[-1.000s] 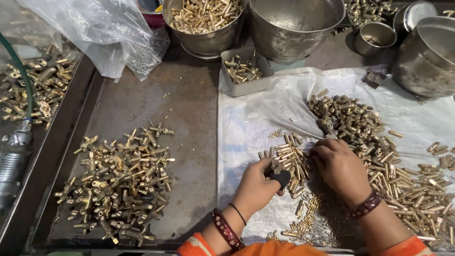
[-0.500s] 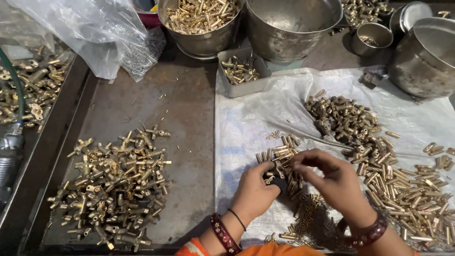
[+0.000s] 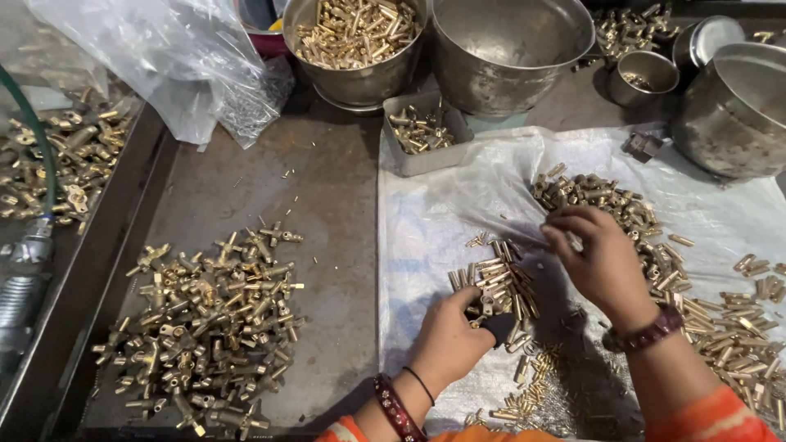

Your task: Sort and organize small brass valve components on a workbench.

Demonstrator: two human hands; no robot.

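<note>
While the left hand point(image 3: 449, 337) rests low in the middle of the frame on a white plastic sheet point(image 3: 442, 213), its fingers are curled around a small dark block point(image 3: 497, 326), grasping it against a neat row of short brass pins point(image 3: 497, 282) that lie side by side just above the thumb. At centre right, the right hand point(image 3: 602, 260) reaches up and across, its fingertips pinched on one small pin at the edge of a loose heap of brass fittings point(image 3: 606, 200) (the pin itself is mostly hidden by the fingers). More brass pieces point(image 3: 729, 327) trail along the sheet to the lower right, beside the right wrist with its dark band.

On the dark metal tray point(image 3: 327, 196) to the left lies a wide pile of brass tee-shaped fittings point(image 3: 205, 327), well apart from the hands. Along the top stand a steel bowl full of brass parts point(image 3: 356, 41), an empty steel bowl point(image 3: 508, 53) beside it, and a small grey tray point(image 3: 426, 135) with a few pieces, touching the sheet's upper edge. A clear plastic bag point(image 3: 164, 57) slumps at upper left, and a green hose point(image 3: 37, 143) runs down the left edge.
</note>
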